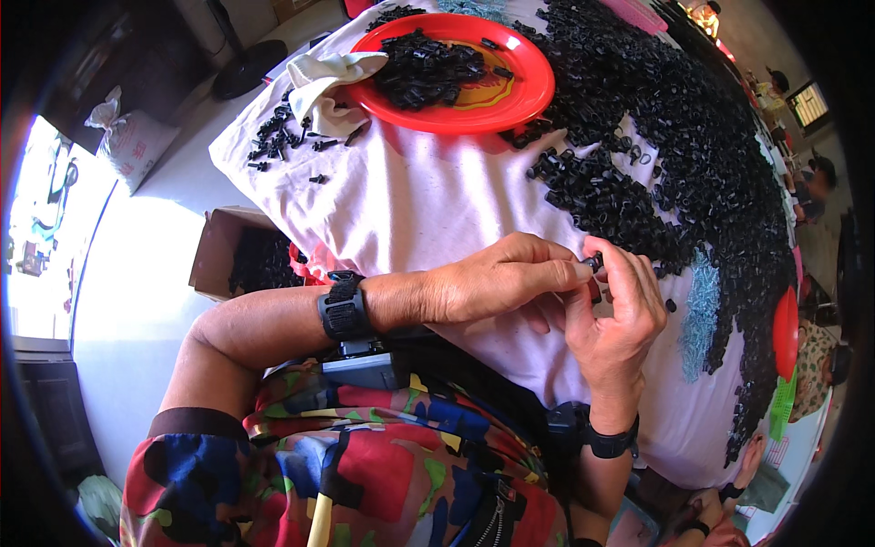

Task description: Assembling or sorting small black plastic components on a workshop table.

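Observation:
My two hands meet over the white cloth (447,196) on the table, fingertips close together. A small black plastic part (594,263) sits pinched between them. My left hand (506,276) reaches in from the left, its thumb and forefinger closed at the part. My right hand (618,319) comes up from below with thumb and forefinger pressed to the same part; its other fingers are curled. Another dark bit shows just under the fingertips, too small to name. Just beyond my hands spreads a large heap of small black plastic parts (679,137).
A red plate (538,77) with black pieces stands at the far side, a whitish cloth glove (319,80) over its edge. Small teal pieces (700,314) lie at right. Left below are a cardboard box (211,255) and a sack (137,146). Other people's arms (706,510) show lower right.

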A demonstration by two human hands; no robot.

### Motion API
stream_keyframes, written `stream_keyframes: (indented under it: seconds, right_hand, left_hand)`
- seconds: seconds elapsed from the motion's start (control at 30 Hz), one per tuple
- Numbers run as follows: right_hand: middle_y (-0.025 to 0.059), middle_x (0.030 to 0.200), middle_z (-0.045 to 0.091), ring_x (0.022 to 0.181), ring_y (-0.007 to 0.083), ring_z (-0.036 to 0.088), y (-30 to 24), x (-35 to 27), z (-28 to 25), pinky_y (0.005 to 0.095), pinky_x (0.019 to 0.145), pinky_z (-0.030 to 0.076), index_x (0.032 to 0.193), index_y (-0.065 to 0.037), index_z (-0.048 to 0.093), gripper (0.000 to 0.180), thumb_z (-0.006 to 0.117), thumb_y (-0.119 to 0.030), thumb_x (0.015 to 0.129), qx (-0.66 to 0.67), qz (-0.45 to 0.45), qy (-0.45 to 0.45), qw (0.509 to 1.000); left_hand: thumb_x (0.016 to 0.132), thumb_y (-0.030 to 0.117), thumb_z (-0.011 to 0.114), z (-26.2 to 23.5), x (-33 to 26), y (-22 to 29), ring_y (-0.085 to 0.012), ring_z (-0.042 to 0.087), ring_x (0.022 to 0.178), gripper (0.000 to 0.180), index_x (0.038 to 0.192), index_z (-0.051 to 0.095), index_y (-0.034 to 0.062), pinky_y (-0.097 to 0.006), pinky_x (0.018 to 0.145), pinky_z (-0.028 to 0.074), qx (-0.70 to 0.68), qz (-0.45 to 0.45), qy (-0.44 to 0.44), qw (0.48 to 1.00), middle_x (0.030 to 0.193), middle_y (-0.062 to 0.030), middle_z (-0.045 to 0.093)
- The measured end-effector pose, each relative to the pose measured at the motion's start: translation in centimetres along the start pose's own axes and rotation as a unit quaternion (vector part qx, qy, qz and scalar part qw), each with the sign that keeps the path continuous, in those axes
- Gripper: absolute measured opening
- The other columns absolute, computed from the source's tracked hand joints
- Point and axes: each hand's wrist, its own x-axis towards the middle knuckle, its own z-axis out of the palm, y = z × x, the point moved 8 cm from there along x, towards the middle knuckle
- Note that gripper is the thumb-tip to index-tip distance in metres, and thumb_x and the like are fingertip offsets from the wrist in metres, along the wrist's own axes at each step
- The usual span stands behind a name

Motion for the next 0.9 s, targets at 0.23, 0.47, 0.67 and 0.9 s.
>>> stream_keyframes:
  seconds: [0.23,0.47,0.67,0.9]
  right_hand:
    - [0.0076,0.088,0.070,0.067,0.0228,0.062,-0.1,0.3,-0.4,0.0354,0.061,0.051,0.111,0.000,0.070,0.029,0.078,-0.016,0.088,0.057,0.027,-0.002,0.998]
    - [0.0063,0.087,0.069,0.065,0.0202,0.060,0.2,0.4,-0.7,0.0339,0.059,0.049,0.110,-0.001,0.070,0.028,0.077,-0.020,0.091,0.048,0.009,-0.007,0.999]
    - [0.0068,0.092,0.071,0.067,0.0214,0.060,0.3,0.5,-1.0,0.0338,0.061,0.050,0.112,-0.001,0.070,0.030,0.077,-0.021,0.092,0.077,-0.013,0.006,0.997]
    - [0.0079,0.097,0.072,0.073,0.0231,0.062,0.6,0.3,-1.6,0.0344,0.065,0.052,0.113,-0.001,0.070,0.031,0.077,-0.023,0.092,0.034,0.015,0.004,0.999]
  left_hand:
    - [0.109,0.044,0.055,0.9,-0.5,1.2,-0.0086,0.066,0.093,0.047,0.125,0.064,0.0012,-0.026,0.081,0.056,0.037,0.054,-0.035,0.997,0.103,-0.0021,0.071]
    - [0.108,0.043,0.056,0.9,-0.3,0.9,-0.0068,0.064,0.091,0.046,0.126,0.064,0.0017,-0.025,0.079,0.055,0.045,0.055,-0.016,0.997,0.101,0.0003,0.069]
    - [0.108,0.044,0.058,1.3,0.1,0.9,-0.0062,0.063,0.091,0.045,0.122,0.066,0.0020,-0.025,0.078,0.054,0.046,0.086,-0.029,0.995,0.101,0.0017,0.068]
    - [0.108,0.046,0.057,0.5,-0.7,1.7,-0.0053,0.060,0.094,0.047,0.125,0.067,0.0034,-0.024,0.081,0.052,-0.009,0.024,0.009,1.000,0.104,0.0023,0.067]
